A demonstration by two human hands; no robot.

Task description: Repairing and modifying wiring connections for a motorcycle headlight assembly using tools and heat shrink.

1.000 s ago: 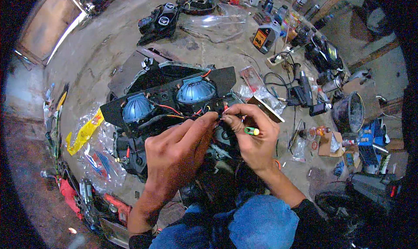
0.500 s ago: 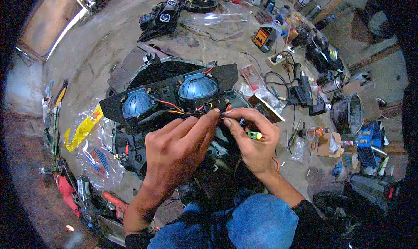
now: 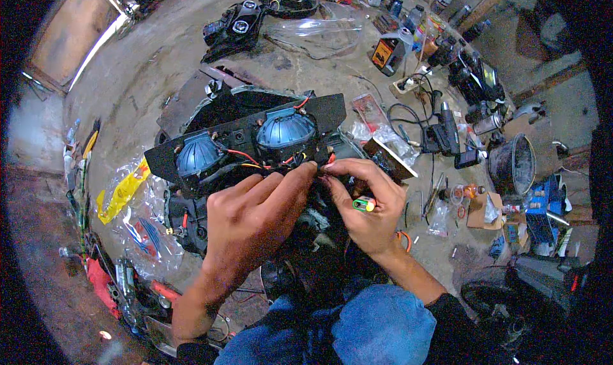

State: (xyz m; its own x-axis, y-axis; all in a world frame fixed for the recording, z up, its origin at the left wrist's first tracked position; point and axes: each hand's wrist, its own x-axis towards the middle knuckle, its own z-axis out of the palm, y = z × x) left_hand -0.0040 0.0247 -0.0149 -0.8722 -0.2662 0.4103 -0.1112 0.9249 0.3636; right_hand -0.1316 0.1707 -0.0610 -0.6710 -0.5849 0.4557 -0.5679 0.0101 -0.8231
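My left hand is closed, its fingertips pinching at a bundle of thin wires. My right hand meets it there, thumb and forefinger pressed together on the wires; the exact spot is small and partly hidden. A small green-and-white cylinder, its kind unclear, is tucked in the right palm. Red and yellow wires run just beyond my fingertips. They lead to two round lamp units with blue ribbed backs, a left one and a right one, set in a black plate on a black housing.
Clear plastic and a yellow strip lie left of the housing. To the right are a heat gun, cables, a metal pot and a blue box. Another headlight unit and a dark bottle stand farther off.
Both hands have shifted slightly left with the lamp assembly, still pinching close together. The green-and-white cylinder has tilted and moved a little down and left in my right hand.
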